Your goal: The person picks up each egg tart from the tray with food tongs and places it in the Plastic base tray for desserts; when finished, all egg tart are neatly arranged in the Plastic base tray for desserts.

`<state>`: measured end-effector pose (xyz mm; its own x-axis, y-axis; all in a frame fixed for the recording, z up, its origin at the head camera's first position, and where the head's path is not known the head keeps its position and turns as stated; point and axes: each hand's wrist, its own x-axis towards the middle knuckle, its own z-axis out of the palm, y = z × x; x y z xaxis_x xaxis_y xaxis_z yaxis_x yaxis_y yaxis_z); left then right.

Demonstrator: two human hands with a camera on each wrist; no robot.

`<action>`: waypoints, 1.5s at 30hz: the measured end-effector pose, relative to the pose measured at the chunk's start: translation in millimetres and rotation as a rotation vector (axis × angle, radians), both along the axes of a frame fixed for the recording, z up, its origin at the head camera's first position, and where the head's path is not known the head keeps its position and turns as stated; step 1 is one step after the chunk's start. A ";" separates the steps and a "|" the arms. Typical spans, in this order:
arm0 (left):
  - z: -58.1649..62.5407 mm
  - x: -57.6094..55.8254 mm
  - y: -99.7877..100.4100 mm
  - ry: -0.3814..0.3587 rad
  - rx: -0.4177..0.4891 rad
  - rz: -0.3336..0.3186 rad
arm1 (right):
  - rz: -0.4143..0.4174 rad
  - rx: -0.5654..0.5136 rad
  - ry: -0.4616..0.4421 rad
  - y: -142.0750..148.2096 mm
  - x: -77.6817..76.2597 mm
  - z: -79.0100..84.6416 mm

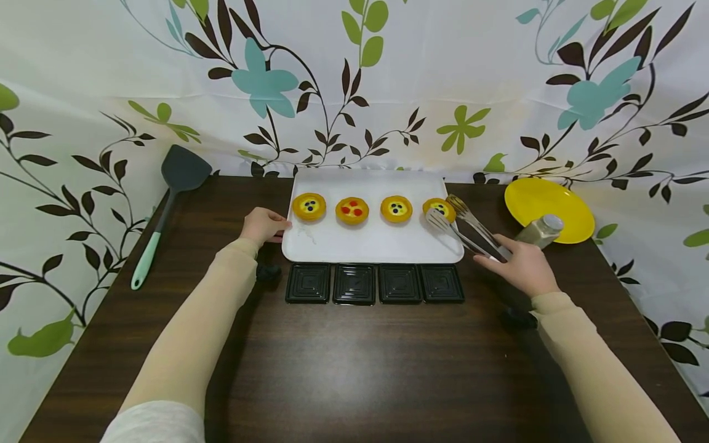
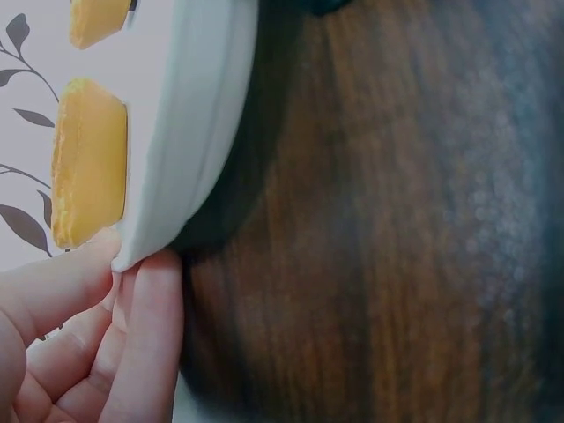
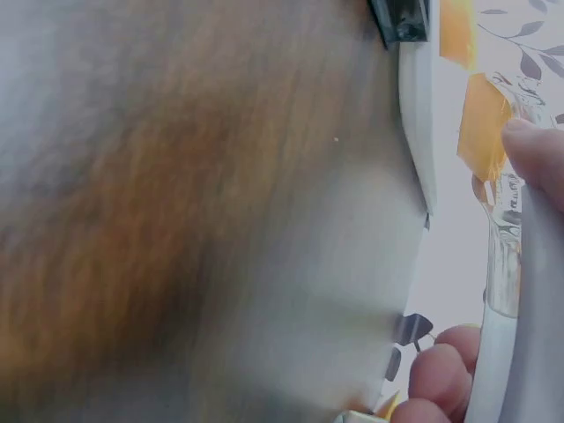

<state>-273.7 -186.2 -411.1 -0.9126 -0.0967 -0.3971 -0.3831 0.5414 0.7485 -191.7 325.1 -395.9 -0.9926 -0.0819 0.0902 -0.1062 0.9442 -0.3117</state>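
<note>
My left hand (image 1: 261, 226) pinches the left rim of a white tray (image 1: 371, 243) between thumb and fingers. Four-sided in outline, the tray carries a row of small yellow tarts: the leftmost tart (image 1: 309, 207) has dark berries, a second tart (image 1: 351, 211) has red pieces, and a third tart (image 1: 396, 210) has dark berries too. With my right hand (image 1: 526, 267) I hold metal tongs (image 1: 471, 231) by their handles. The tong heads are spread at the rightmost tart (image 1: 436, 205), one overlapping its front and the other at its right side. That tart sits on the tray.
Several black square plastic trays (image 1: 354, 284) line the white tray's near edge. A yellow plate (image 1: 576, 212) and a clear shaker with a metal cap (image 1: 540, 231) are beyond my right hand. A turner with a mint handle (image 1: 160, 231) lies far left. Patterned cloth (image 1: 388, 123) hangs behind.
</note>
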 end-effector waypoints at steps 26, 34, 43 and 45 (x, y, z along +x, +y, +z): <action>1.1 -0.7 1.5 0.003 0.031 -0.006 | 0.052 -0.020 0.072 14.2 80.4 4.7; -1.3 -1.0 -0.2 -0.013 0.024 -0.003 | 0.079 -0.028 0.088 12.9 108.5 -1.4; -1.3 0.0 1.0 -0.009 0.023 0.006 | 0.119 0.021 0.122 10.0 119.0 -5.6; -0.3 0.5 1.4 -0.009 0.022 0.009 | 0.122 0.032 0.113 9.9 119.2 -5.7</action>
<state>-273.2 -184.8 -411.4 -0.9082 -0.0961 -0.4073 -0.3945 0.5211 0.7569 -72.5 335.0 -401.6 -0.9588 -0.2056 0.1961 -0.2532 0.9316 -0.2610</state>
